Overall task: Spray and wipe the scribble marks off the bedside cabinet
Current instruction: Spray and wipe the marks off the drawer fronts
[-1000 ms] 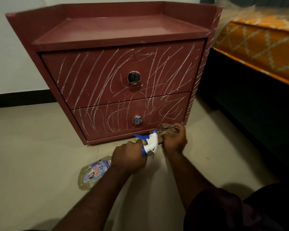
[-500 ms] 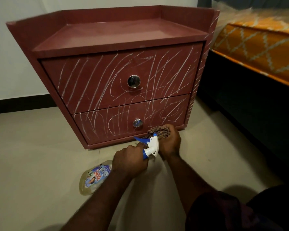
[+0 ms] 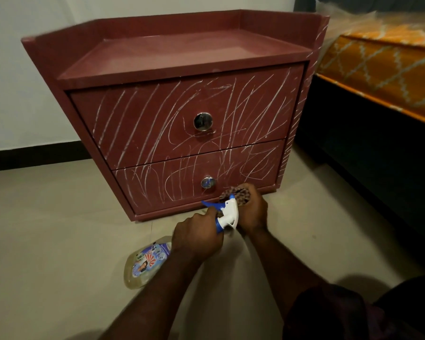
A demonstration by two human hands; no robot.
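**A:** What has changed since half a second back?

**B:** Little; the left hand still grips the neck of the spray bottle; the right hand still clutches the bunched cloth beside the white spray head; neither has shifted much; the bedside cabinet sits a touch lower in view than a second ago.

**A:** Which way does the bottle lie?

**B:** Tilted; its long axis runs from the base at lower left up and right to the head; the nozzle points at the cloth, just in front of the lower drawer; whether the base rests on the floor I cannot tell; it may hang just above.

**A:** And the cabinet?

**B:** Dark red, two drawers, each with a round metal knob; white scribble marks cross both fronts and the right edge; the top has a raised rim.

**A:** The room?

**B:** Pale floor; white wall with a dark skirting; a bed with an orange patterned cover stands just right of the cabinet.
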